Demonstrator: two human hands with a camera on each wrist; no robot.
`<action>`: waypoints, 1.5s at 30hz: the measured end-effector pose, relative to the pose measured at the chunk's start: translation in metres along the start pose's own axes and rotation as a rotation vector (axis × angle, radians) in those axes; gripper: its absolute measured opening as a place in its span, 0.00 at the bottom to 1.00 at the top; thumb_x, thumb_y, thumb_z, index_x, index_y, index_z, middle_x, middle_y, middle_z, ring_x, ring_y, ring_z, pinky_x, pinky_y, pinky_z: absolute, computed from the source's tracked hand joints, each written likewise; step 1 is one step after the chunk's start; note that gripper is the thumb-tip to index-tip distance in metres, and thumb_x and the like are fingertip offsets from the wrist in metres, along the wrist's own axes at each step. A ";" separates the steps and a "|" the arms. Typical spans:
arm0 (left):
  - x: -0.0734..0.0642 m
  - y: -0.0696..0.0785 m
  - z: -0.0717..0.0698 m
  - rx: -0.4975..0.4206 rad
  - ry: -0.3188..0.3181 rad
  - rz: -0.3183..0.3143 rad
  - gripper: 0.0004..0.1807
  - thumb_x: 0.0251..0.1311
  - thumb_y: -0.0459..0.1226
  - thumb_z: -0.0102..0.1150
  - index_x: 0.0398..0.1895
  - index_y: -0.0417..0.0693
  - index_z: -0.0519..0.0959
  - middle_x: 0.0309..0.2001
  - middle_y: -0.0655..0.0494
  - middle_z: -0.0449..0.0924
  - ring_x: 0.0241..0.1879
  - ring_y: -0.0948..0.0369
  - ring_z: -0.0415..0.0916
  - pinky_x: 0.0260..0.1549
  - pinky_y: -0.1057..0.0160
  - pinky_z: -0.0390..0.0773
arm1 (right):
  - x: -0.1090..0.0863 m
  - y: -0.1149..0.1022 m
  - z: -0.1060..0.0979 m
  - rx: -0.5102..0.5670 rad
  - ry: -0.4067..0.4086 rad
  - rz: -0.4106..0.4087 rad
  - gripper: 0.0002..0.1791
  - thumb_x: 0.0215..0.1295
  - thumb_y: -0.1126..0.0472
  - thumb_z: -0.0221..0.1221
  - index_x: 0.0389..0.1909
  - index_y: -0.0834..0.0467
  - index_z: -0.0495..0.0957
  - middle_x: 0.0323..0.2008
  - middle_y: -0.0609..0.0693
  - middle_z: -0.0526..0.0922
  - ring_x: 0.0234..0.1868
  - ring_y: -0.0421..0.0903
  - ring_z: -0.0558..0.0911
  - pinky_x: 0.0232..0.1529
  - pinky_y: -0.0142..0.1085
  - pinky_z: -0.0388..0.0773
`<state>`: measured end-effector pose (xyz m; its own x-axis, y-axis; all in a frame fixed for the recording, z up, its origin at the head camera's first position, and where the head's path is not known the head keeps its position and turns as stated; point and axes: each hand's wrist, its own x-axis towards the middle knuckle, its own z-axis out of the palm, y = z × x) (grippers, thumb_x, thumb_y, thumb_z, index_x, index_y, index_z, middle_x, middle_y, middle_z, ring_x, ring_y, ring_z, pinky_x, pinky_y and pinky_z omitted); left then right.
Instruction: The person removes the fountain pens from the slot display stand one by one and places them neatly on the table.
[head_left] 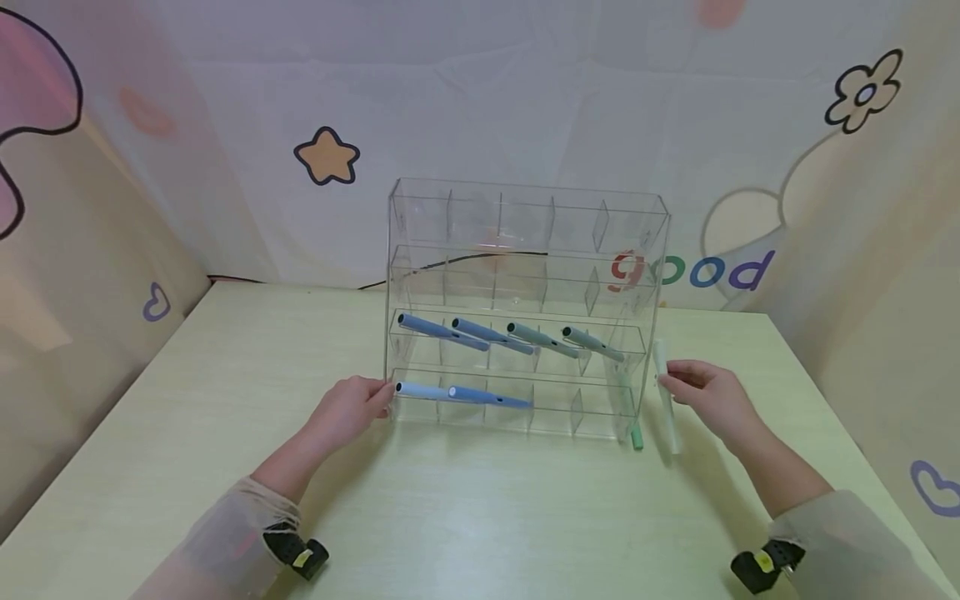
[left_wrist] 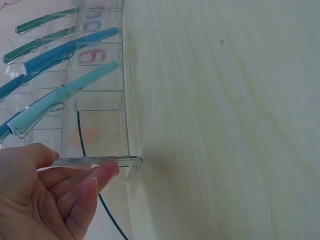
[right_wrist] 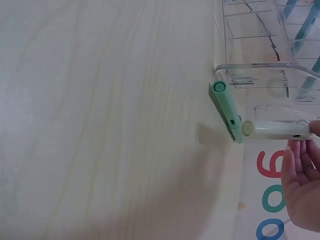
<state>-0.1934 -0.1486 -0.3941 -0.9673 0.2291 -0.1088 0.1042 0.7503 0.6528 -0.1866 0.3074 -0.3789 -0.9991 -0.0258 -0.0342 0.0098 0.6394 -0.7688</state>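
A clear acrylic rack (head_left: 525,383) with tiers of small compartments stands upright on the table. At its lower left side, my left hand (head_left: 348,408) pinches the side panel between thumb and fingers; the left wrist view shows the panel's edge (left_wrist: 95,161) in the grip. To the right of the rack, my right hand (head_left: 712,400) holds a whitish pen (right_wrist: 272,130) near its middle, apart from the rack. A green pen (right_wrist: 225,110) is beside the rack's right side, its upper part seen through the clear plastic in the head view.
Blue pens (head_left: 442,331) and grey-green pens (head_left: 543,340) lie slanted in the second tier from the bottom. The bottom tier holds a light blue pen (head_left: 420,390) and a blue pen (head_left: 491,398) at its left. A printed curtain (head_left: 525,125) hangs behind the table (head_left: 480,508).
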 end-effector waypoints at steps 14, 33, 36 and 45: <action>-0.001 0.000 -0.001 0.014 0.000 -0.002 0.19 0.69 0.40 0.43 0.50 0.37 0.78 0.36 0.44 0.83 0.25 0.57 0.78 0.17 0.64 0.62 | 0.025 0.014 0.010 -0.014 -0.112 0.118 0.27 0.68 0.58 0.53 0.58 0.74 0.65 0.53 0.70 0.72 0.46 0.53 0.78 0.43 0.36 0.77; -0.001 0.000 0.001 0.007 0.003 0.014 0.18 0.69 0.39 0.43 0.48 0.36 0.79 0.37 0.43 0.83 0.34 0.54 0.81 0.17 0.64 0.62 | 0.041 0.023 0.021 -0.142 -0.150 0.164 0.21 0.66 0.63 0.50 0.53 0.77 0.68 0.44 0.67 0.76 0.33 0.46 0.77 0.34 0.35 0.77; -0.001 -0.001 0.001 0.006 0.004 0.013 0.18 0.69 0.39 0.43 0.48 0.36 0.79 0.37 0.43 0.83 0.34 0.54 0.82 0.17 0.64 0.62 | 0.042 0.023 0.022 -0.155 -0.153 0.154 0.21 0.66 0.64 0.49 0.53 0.78 0.67 0.42 0.68 0.77 0.31 0.44 0.78 0.32 0.36 0.77; 0.000 -0.001 0.001 0.007 -0.001 -0.001 0.19 0.69 0.40 0.43 0.50 0.36 0.78 0.36 0.44 0.83 0.15 0.61 0.59 0.15 0.67 0.57 | 0.043 0.022 0.022 -0.173 -0.156 0.155 0.21 0.66 0.65 0.48 0.52 0.78 0.67 0.42 0.68 0.76 0.29 0.43 0.78 0.31 0.35 0.77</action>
<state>-0.1931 -0.1487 -0.3950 -0.9671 0.2293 -0.1103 0.1051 0.7546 0.6477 -0.2284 0.3033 -0.4116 -0.9675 -0.0271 -0.2514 0.1413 0.7665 -0.6265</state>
